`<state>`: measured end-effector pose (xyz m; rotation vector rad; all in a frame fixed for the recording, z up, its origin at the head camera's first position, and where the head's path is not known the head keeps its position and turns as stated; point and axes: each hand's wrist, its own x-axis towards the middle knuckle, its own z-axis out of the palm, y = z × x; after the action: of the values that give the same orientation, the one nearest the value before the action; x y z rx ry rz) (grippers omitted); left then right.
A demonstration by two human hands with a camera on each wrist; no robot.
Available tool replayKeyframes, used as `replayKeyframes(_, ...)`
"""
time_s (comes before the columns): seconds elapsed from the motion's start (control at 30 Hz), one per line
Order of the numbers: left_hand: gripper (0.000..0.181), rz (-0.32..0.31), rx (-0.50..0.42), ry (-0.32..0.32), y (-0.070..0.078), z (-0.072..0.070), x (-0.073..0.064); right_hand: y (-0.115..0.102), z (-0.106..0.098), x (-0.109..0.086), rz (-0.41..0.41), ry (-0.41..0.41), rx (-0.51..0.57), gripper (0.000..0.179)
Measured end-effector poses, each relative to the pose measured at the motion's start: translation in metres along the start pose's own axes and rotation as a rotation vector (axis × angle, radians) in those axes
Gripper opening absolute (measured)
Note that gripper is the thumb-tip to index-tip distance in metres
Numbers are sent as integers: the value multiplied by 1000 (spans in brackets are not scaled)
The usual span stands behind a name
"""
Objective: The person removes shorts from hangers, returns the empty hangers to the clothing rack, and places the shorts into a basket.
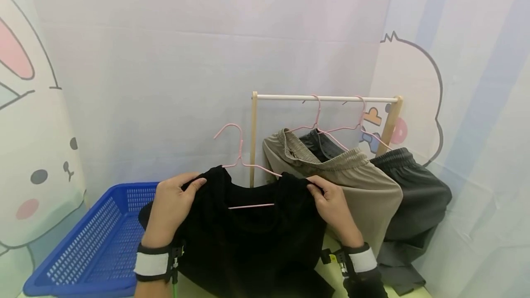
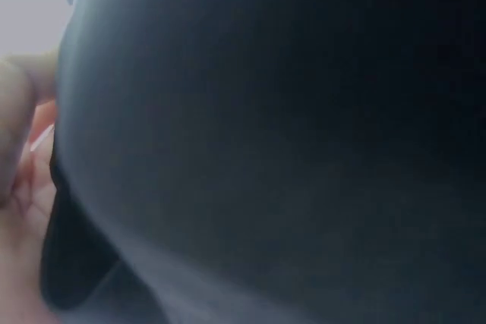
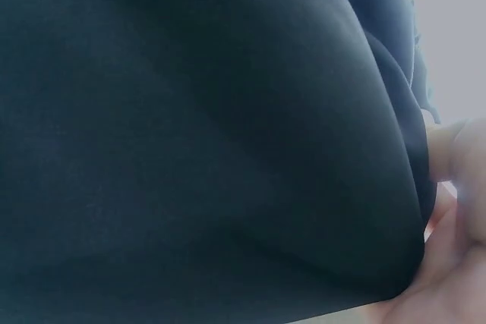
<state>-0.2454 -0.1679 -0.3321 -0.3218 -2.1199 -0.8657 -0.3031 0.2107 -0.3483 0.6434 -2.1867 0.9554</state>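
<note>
A black top [image 1: 248, 243] hangs spread between my two hands, with a pink hanger [image 1: 240, 155] inside it. The hanger's hook and upper arms rise out of the neck opening, and its lower bar crosses that opening. At one shoulder my left hand [image 1: 174, 203] pinches the black cloth between thumb and fingers. My right hand [image 1: 333, 203] pinches the other shoulder the same way. Dark cloth [image 2: 266, 149] fills most of the left wrist view, with the left hand at its edge. The right wrist view likewise holds mostly dark cloth [image 3: 213, 142], and the right hand's fingers show at the right.
A blue plastic basket [image 1: 87, 243] stands at the left. Behind the hands is a small rack with a white rail [image 1: 285, 98] and wooden posts. From it hang beige trousers [image 1: 352, 192] and dark grey trousers [image 1: 418, 197] on pink hangers. A printed curtain [image 1: 165, 82] forms the backdrop.
</note>
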Motion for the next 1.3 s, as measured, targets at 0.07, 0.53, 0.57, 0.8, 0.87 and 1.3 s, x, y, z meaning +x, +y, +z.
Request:
replayKeyframes(0.07, 21, 7, -19, 18, -3, 7, 1, 1, 5, 0, -7, -3, -2, 15)
replayKeyframes(0.53, 22, 12, -96, 45, -3, 23, 2, 1, 14, -7, -8, -27, 29, 18)
replayKeyframes(0.57, 21, 10, -100, 38, -4, 23, 2, 2, 13, -8, -1, -32, 27, 18)
replayKeyframes(0.8, 21, 6, -109, 11, -3, 24, -1, 5, 5, -10, -5, -85, 22, 22)
replayKeyframes(0.87, 22, 5, -109, 12, -3, 23, 0, 5, 5, -8, -9, -96, 26, 24)
replayKeyframes(1.3, 22, 8, -119, 9, -4, 22, 1, -1, 9, -2, -79, -97, 44, 27)
